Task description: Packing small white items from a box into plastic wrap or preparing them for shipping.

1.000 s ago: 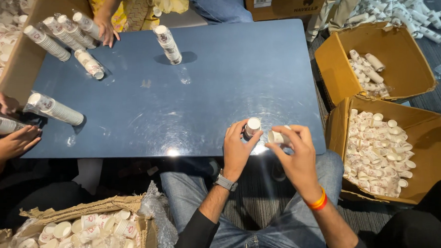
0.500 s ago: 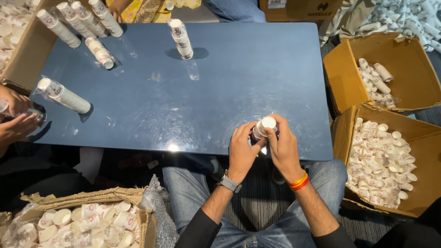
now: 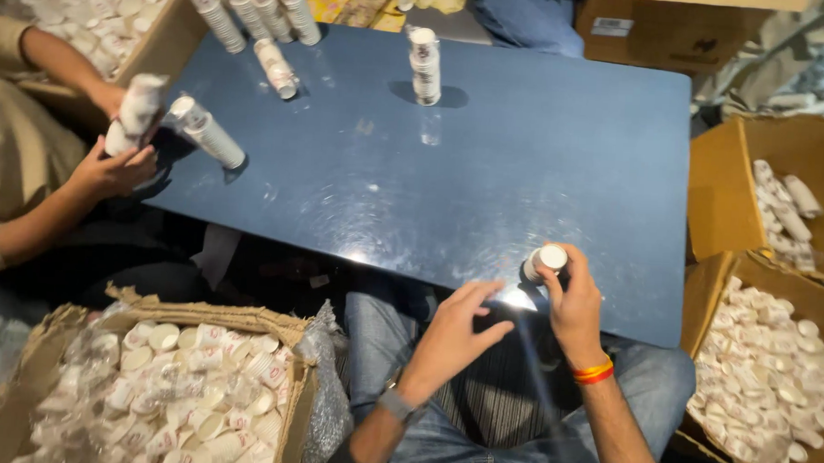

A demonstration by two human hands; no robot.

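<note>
Right hand (image 3: pixel 571 299) is wrapped around a small white-capped plastic bottle (image 3: pixel 545 262), gripping it at the near edge of the dark blue glossy desk (image 3: pixel 526 172); the cap sits on top and the body is mostly hidden inside the fingers. An orange and red band sits on that wrist. Left hand (image 3: pixel 454 331) is empty, fingers spread and loose, hovering just beside the bottle above the person's lap, with a grey watch on the wrist.

By the look of it this is the capping step, cap on and bottle about to leave the hand. The next move would call for a steady upright placing on the desk, base flat, since these bottles are tall and narrow and would tip easily.

Further out, a lone tall white labelled bottle (image 3: pixel 425 65) stands upright in the middle far part of the desk. At the far left corner a row of similar white bottles (image 3: pixel 255 10) stands together, and one lies on its side (image 3: pixel 277 68) near them. Another leans (image 3: pixel 208 132) at the left edge.

A co-worker's two hands (image 3: pixel 119 154) at the left hold one more white bottle (image 3: pixel 135 113), tilted.

Near left, a torn brown cardboard box of white caps (image 3: pixel 173 397). Right, a second cardboard box of white caps (image 3: pixel 767 377), and beyond it a third box holding white bottles (image 3: pixel 784 197).
</note>
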